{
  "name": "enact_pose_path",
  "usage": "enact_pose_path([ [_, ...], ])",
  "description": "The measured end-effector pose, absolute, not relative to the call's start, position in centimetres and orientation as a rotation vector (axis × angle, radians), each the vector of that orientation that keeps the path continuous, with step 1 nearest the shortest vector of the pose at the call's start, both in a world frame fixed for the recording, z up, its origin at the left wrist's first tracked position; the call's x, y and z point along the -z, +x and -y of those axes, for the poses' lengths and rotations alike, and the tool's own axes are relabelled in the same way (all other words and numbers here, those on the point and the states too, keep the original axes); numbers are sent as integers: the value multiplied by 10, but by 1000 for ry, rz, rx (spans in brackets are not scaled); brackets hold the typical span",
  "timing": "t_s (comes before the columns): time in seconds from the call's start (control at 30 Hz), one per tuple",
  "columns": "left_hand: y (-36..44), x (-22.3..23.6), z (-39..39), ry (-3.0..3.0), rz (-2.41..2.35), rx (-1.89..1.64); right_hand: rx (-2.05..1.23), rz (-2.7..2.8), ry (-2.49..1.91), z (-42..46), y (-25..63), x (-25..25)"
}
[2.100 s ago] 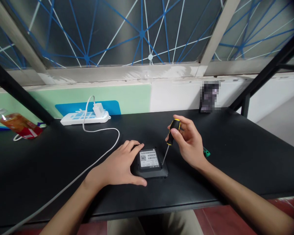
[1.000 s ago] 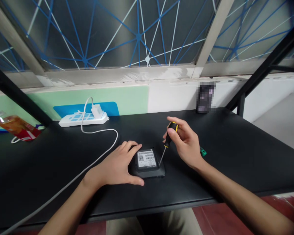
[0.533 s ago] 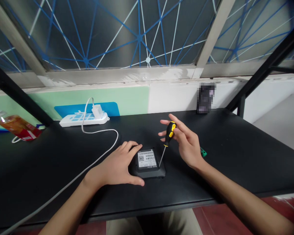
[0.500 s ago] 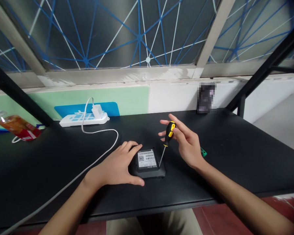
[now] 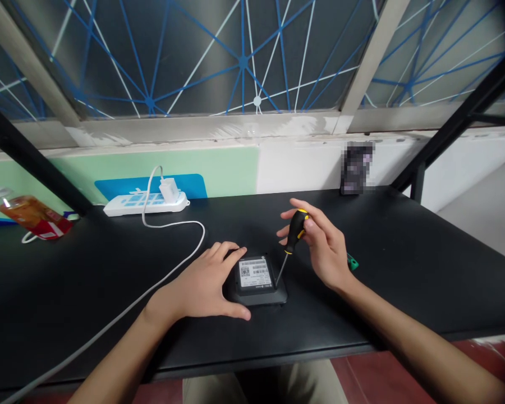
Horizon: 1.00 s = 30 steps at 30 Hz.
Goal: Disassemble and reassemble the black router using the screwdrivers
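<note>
A flat black electronic device [image 5: 261, 296] lies on the desk, its white label with a QR code [image 5: 253, 272] facing up. My left hand [image 5: 204, 280] grips the device from its left side, thumb along the near edge and fingers at the far edge. Between the thumb and fingers of my right hand [image 5: 326, 247] is a screwdriver [image 5: 297, 229] with a black and yellow handle. Its shaft slants down to the device's right side, where the tip meets the casing near the label's corner. The exact tip contact is too small to make out.
Partly hidden behind my right wrist lies a green object [image 5: 352, 262]. A white power strip [image 5: 145, 205] with a plugged-in charger stands at the back left, its white cable [image 5: 168, 275] running across the desk. Further left is a drink bottle [image 5: 36, 216]; a pixelated object [image 5: 356, 168] leans on the wall.
The screwdriver's handle has turned in my right fingers, showing less yellow now. My left hand keeps its hold on the device, and the whole view has shifted slightly.
</note>
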<state>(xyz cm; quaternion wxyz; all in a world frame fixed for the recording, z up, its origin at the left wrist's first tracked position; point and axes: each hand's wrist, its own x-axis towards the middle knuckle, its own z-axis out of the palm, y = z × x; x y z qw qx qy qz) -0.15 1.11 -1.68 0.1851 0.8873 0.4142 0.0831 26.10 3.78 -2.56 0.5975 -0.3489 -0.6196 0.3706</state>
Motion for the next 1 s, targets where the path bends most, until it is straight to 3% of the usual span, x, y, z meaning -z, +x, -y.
enact_pose_path([
  [0.47, -7, 19, -14, 2483, -1175, -196, -719, 1439, -889, -40, 259, 25],
  [0.8, -6, 19, -14, 2457, -1176, -197, -908, 1408, -876, -38, 258, 25],
  [1.0, -6, 19, -14, 2462, -1166, -191, -730, 1419, -913, -40, 257, 24],
])
